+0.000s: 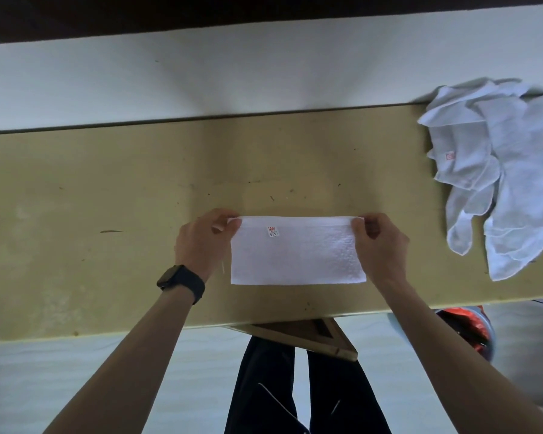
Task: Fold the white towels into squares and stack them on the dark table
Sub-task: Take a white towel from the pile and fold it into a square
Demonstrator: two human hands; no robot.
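Note:
A white towel (297,252) lies folded in half as a flat rectangle on the olive-tan table (107,214), near its front edge. A small red-and-white label shows near its far left corner. My left hand (206,239) pinches the far left corner of the towel. My right hand (378,242) pinches the far right corner. Both hands hold the doubled far edge just at the table surface. A heap of unfolded white towels (502,170) lies at the table's right end.
A black watch (182,281) is on my left wrist. A wall runs along the table's far edge. Below the front edge are a wooden frame (311,335), my dark trousers and a red object (467,330) on the floor at right.

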